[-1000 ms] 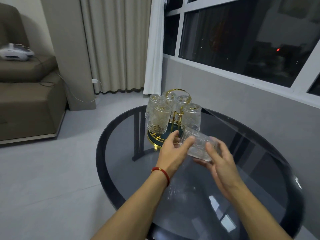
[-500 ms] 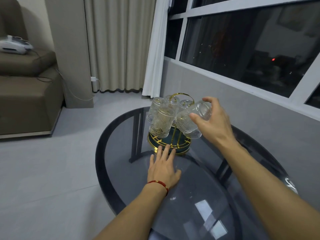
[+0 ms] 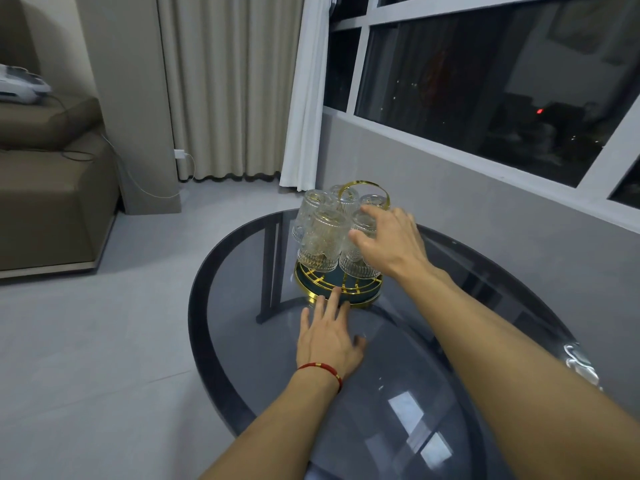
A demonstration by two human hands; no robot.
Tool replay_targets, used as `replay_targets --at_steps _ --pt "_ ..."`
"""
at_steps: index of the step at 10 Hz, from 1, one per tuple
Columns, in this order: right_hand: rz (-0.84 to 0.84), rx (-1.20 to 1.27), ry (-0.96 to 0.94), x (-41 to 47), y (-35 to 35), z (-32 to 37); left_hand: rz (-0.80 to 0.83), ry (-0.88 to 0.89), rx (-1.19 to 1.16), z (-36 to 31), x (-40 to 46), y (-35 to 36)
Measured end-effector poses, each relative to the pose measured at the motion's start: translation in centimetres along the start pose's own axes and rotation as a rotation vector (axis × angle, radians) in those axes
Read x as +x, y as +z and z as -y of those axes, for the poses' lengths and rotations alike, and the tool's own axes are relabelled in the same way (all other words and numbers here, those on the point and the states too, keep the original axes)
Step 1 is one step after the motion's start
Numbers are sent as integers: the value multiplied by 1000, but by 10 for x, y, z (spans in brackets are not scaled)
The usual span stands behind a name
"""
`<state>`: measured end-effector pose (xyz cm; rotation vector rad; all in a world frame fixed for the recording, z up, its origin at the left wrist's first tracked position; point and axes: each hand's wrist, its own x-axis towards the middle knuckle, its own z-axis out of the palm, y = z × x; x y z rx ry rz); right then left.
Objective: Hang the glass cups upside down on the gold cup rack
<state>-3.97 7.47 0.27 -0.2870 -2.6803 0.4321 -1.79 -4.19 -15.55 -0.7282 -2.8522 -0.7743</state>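
Observation:
The gold cup rack [image 3: 347, 287] with a dark green base and a ring handle stands at the far side of the round glass table [image 3: 239, 344]. Several ribbed glass cups hang on it upside down; the front left cup [image 3: 322, 240] is the clearest. My right hand [image 3: 391, 244] wraps thumb and fingers around the front right glass cup [image 3: 358, 265], which sits upside down on the rack. My left hand [image 3: 329, 337] lies flat on the table with fingers spread, and its fingertips touch the rack's base.
A grey wall [image 3: 467, 216] under a dark window runs close behind the table on the right. A brown sofa [image 3: 45, 202] stands at the left, across grey floor. Curtains [image 3: 221, 84] hang in the far corner. Something shiny [image 3: 578, 358] lies at the table's right edge.
My right hand carried the cup from in front of me up to the rack, turned it mouth down and lowered it on. My left hand let go and went flat by the base.

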Motion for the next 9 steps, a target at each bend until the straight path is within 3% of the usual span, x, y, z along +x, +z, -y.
replay_targets --at_steps 4,6,8,9 --pt "-39 -129 -41 -6 18 1 33 -13 11 -2 0 -4" --pt "-200 -249 -125 -19 24 -8 42 -20 17 -3 0 -7" --pt "-89 -68 -110 -30 10 -14 15 -129 -16 -14 -15 -21" --pt "-88 167 -44 -55 -8 -19 -112 -144 -41 -28 -27 -38"
